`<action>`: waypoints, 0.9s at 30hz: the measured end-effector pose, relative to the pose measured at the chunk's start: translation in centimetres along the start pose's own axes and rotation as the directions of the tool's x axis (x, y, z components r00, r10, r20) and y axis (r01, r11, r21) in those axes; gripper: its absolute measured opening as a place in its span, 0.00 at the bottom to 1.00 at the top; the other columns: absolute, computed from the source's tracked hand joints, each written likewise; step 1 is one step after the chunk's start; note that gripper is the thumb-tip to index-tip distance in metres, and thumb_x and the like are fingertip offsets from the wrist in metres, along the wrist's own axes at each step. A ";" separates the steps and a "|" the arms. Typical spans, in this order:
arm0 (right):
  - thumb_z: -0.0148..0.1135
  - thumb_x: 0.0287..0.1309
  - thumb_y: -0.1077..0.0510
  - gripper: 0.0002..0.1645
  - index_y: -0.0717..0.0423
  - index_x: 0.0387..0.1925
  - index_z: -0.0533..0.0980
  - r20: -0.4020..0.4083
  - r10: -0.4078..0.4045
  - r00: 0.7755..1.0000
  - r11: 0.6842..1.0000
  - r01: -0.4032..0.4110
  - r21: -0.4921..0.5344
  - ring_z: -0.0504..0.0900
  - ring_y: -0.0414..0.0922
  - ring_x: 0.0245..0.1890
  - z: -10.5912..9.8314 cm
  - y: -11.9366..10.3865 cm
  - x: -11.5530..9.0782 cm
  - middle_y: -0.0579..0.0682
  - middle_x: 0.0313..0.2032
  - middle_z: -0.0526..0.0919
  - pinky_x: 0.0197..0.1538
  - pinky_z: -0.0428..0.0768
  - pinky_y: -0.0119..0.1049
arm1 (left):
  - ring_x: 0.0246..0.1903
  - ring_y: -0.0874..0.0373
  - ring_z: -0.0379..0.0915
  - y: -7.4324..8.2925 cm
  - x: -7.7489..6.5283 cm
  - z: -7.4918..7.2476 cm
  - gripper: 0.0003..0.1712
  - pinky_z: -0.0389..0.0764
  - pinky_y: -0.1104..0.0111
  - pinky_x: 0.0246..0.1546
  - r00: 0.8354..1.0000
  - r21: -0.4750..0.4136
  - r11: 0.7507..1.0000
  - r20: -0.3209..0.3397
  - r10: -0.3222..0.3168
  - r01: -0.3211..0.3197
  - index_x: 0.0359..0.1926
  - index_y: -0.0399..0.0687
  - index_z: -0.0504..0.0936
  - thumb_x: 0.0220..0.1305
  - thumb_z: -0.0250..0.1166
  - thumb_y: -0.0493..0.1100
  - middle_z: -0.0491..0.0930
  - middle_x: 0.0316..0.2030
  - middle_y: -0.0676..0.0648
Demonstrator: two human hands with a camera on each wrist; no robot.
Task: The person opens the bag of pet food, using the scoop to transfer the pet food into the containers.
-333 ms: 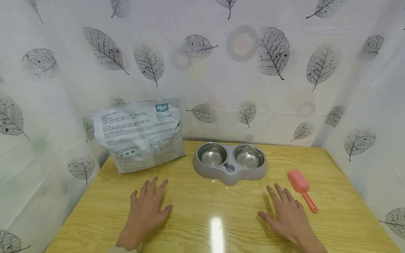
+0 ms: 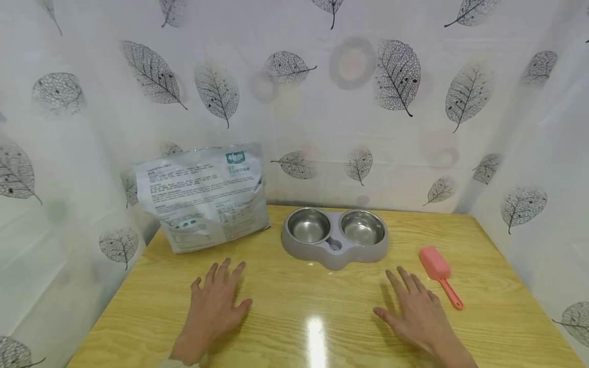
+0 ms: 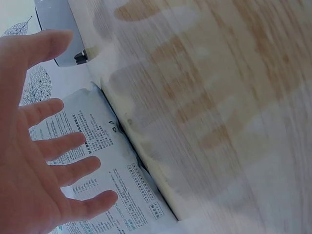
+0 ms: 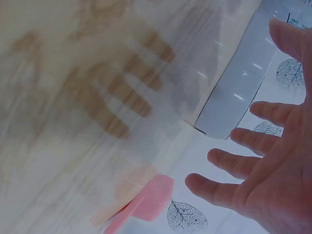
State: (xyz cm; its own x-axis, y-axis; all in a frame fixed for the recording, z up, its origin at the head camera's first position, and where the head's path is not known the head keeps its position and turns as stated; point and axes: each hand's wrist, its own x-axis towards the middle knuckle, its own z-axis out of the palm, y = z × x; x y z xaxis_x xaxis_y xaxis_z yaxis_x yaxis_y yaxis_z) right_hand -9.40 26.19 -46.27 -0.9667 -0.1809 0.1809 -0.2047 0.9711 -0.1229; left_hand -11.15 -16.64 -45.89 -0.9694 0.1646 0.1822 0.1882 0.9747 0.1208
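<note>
My left hand (image 2: 213, 306) is spread over the left part of the table, palm down, with nothing in it. Behind it leans a silver-white pet food bag (image 2: 202, 199) with printed text, also visible past the fingers in the left wrist view. My right hand (image 2: 416, 314) is likewise spread and holds nothing. Just to its right lies a pink scoop (image 2: 434, 263), its handle toward the front right. A grey double pet bowl stand (image 2: 333, 258) with two steel bowls sits farther back, between the hands. Neither bowl shows anything inside.
The yellow wood-grain table (image 2: 285, 306) is glossy and reflects the hands and a light. A white leaf-print curtain (image 2: 322, 128) hangs along its back and both sides, close behind the bag and the bowl stand.
</note>
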 end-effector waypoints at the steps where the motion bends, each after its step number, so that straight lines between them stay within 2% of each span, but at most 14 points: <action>1: 0.68 0.55 0.27 0.54 0.55 0.73 0.68 -0.001 -0.001 1.000 1.000 0.001 0.007 0.73 0.70 0.65 0.0 -0.1 0.0 0.66 0.71 0.70 0.51 0.77 0.73 | 0.68 0.32 0.67 0.0 0.0 0.0 0.46 0.71 0.27 0.54 1.000 -0.005 1.000 0.004 -0.002 0.002 0.73 0.57 0.70 0.57 0.73 0.63 0.68 0.71 0.36; 5: 0.68 0.55 0.28 0.53 0.55 0.73 0.69 -0.008 -0.015 1.000 0.999 0.015 0.033 0.75 0.68 0.65 -0.2 -0.4 0.1 0.64 0.71 0.70 0.50 0.79 0.72 | 0.66 0.34 0.70 -0.5 0.7 -0.5 0.41 0.74 0.30 0.54 1.000 -0.043 0.999 -0.021 0.009 -0.010 0.71 0.54 0.73 0.59 0.73 0.58 0.71 0.69 0.37; 7: 0.70 0.55 0.29 0.52 0.55 0.72 0.70 -0.019 -0.028 0.999 0.999 0.029 0.046 0.77 0.67 0.63 -0.3 -0.6 0.3 0.64 0.70 0.72 0.47 0.81 0.69 | 0.62 0.37 0.75 -0.9 1.4 -1.4 0.34 0.77 0.34 0.52 0.996 -0.070 0.997 -0.086 0.026 -0.032 0.66 0.51 0.77 0.61 0.73 0.54 0.77 0.65 0.39; 9: 0.71 0.54 0.31 0.51 0.55 0.71 0.71 -0.031 -0.041 0.999 0.997 0.043 0.060 0.79 0.67 0.60 -0.4 -0.8 0.4 0.64 0.68 0.74 0.44 0.83 0.66 | 0.55 0.40 0.81 -1.4 2.3 -2.6 0.26 0.80 0.39 0.48 0.981 -0.096 0.993 -0.188 0.053 -0.072 0.59 0.48 0.82 0.62 0.73 0.49 0.83 0.57 0.41; 10: 0.72 0.55 0.32 0.50 0.55 0.71 0.72 -0.036 -0.047 0.998 0.997 0.049 0.066 0.80 0.67 0.59 -0.5 -1.0 0.6 0.64 0.67 0.75 0.43 0.84 0.64 | 0.51 0.42 0.84 -1.7 2.9 -3.3 0.20 0.81 0.42 0.46 0.964 -0.107 0.989 -0.254 0.077 -0.107 0.55 0.47 0.85 0.63 0.73 0.46 0.86 0.52 0.43; 12: 0.73 0.55 0.34 0.48 0.56 0.69 0.73 -0.043 -0.053 0.998 0.995 0.056 0.078 0.81 0.67 0.57 -0.5 -1.2 0.7 0.64 0.66 0.76 0.40 0.84 0.61 | 0.41 0.44 0.86 -2.4 4.4 -4.9 0.11 0.82 0.48 0.39 0.914 -0.112 0.978 -0.386 0.121 -0.177 0.46 0.44 0.87 0.63 0.72 0.41 0.89 0.43 0.44; 14: 0.73 0.55 0.35 0.46 0.56 0.69 0.74 -0.042 -0.053 0.998 0.995 0.057 0.088 0.82 0.67 0.56 -0.7 -1.4 0.8 0.63 0.65 0.77 0.40 0.85 0.61 | 0.35 0.44 0.86 -3.1 6.0 -6.6 0.06 0.82 0.51 0.34 0.849 -0.094 0.966 -0.504 0.162 -0.240 0.40 0.42 0.88 0.62 0.71 0.39 0.90 0.37 0.42; 16: 0.72 0.55 0.35 0.46 0.56 0.68 0.74 -0.037 -0.054 0.998 0.994 0.058 0.091 0.82 0.66 0.56 -0.8 -1.7 0.9 0.63 0.65 0.77 0.40 0.85 0.61 | 0.33 0.43 0.87 -3.9 7.7 -8.3 0.05 0.82 0.52 0.30 0.786 -0.059 0.960 -0.589 0.188 -0.274 0.37 0.40 0.87 0.63 0.70 0.38 0.90 0.35 0.40; 17: 0.72 0.55 0.35 0.46 0.56 0.68 0.74 -0.035 -0.056 0.998 0.994 0.059 0.093 0.82 0.66 0.55 -0.8 -1.8 0.9 0.63 0.65 0.77 0.40 0.85 0.61 | 0.34 0.41 0.86 -4.2 8.6 -9.1 0.05 0.82 0.51 0.29 0.766 -0.046 0.961 -0.615 0.188 -0.273 0.37 0.39 0.87 0.64 0.69 0.38 0.90 0.35 0.39; 19: 0.72 0.55 0.35 0.45 0.56 0.68 0.75 -0.032 -0.060 0.998 0.993 0.063 0.096 0.82 0.66 0.55 -0.9 -1.9 0.9 0.63 0.65 0.78 0.40 0.85 0.61 | 0.37 0.38 0.86 -5.0 10.3 -10.6 0.07 0.82 0.48 0.31 0.739 -0.037 0.962 -0.648 0.182 -0.269 0.41 0.38 0.87 0.65 0.68 0.38 0.89 0.39 0.36; 21: 0.73 0.55 0.36 0.45 0.55 0.68 0.75 -0.033 -0.068 0.997 0.993 0.071 0.096 0.83 0.66 0.54 -0.8 -2.0 0.9 0.63 0.64 0.78 0.40 0.85 0.60 | 0.43 0.35 0.84 -5.7 11.8 -12.0 0.11 0.81 0.45 0.35 0.740 -0.043 0.967 -0.653 0.164 -0.252 0.48 0.37 0.86 0.67 0.67 0.38 0.88 0.45 0.34; 22: 0.73 0.55 0.36 0.45 0.55 0.68 0.75 -0.035 -0.073 0.997 0.993 0.076 0.095 0.83 0.66 0.54 -0.8 -2.1 1.0 0.63 0.64 0.78 0.40 0.85 0.60 | 0.46 0.34 0.83 -6.0 12.6 -12.6 0.14 0.79 0.43 0.36 0.746 -0.046 0.969 -0.648 0.156 -0.243 0.52 0.37 0.85 0.67 0.66 0.37 0.86 0.48 0.33; 25: 0.73 0.55 0.36 0.44 0.55 0.67 0.75 -0.042 -0.086 0.995 0.992 0.089 0.091 0.83 0.65 0.53 -0.8 -2.1 1.1 0.63 0.64 0.78 0.41 0.85 0.60 | 0.56 0.29 0.75 -6.9 14.4 -14.0 0.25 0.75 0.36 0.46 0.803 -0.068 0.975 -0.582 0.132 -0.210 0.65 0.38 0.77 0.70 0.64 0.38 0.78 0.60 0.30; 27: 0.73 0.55 0.37 0.43 0.55 0.66 0.76 -0.045 -0.094 0.995 0.992 0.097 0.086 0.84 0.65 0.53 -0.9 -2.2 1.3 0.63 0.64 0.78 0.41 0.85 0.59 | 0.63 0.25 0.67 -7.5 15.5 -14.6 0.29 0.70 0.30 0.54 0.855 -0.065 0.982 -0.505 0.119 -0.175 0.72 0.39 0.70 0.72 0.61 0.41 0.71 0.66 0.27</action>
State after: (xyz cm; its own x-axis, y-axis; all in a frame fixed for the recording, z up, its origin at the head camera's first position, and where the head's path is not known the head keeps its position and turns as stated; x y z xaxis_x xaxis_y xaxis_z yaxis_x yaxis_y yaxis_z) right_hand -10.07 24.00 -44.84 -0.9354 -0.2641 0.2351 -0.3103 0.9318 -0.1880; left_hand -25.31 -23.58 -29.75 -0.7267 0.1800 0.6629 0.3646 0.9190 0.1501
